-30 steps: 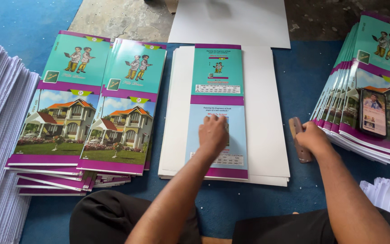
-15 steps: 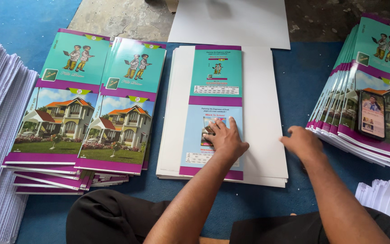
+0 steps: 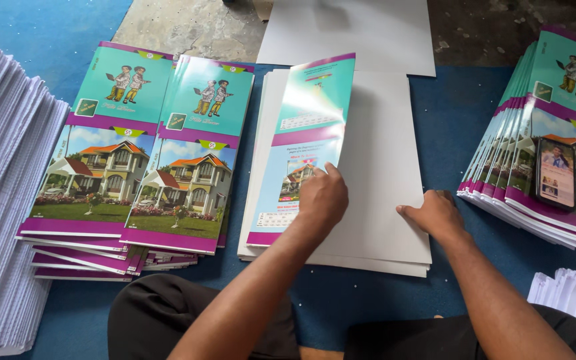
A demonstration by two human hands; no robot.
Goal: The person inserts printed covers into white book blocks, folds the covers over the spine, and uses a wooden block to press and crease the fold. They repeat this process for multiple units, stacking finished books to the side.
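Observation:
A printed cover [image 3: 305, 143], teal at the top and light blue below with a purple band, lies on a stack of white sheets [image 3: 381, 167] in front of me. Its right edge is lifted off the stack, curling up and to the left. My left hand [image 3: 323, 197] grips that raised edge near the lower part of the cover. To the right, my right hand [image 3: 437, 215] rests on the bare white sheet. Its thumb points left and its fingers are curled under, so I cannot see whether it holds anything.
Two piles of finished covers [image 3: 138, 160] with a house picture lie to the left, beside a tall ream of white paper [image 3: 5, 193]. A fanned pile of covers [image 3: 545, 127] on the right carries a phone [image 3: 556, 173]. A large white board [image 3: 348, 33] lies beyond. The floor mat is blue.
The cover lay flat before; its right edge is now lifted by my left hand. My right hand slid left onto the white sheet. The small wooden block beside it is no longer seen.

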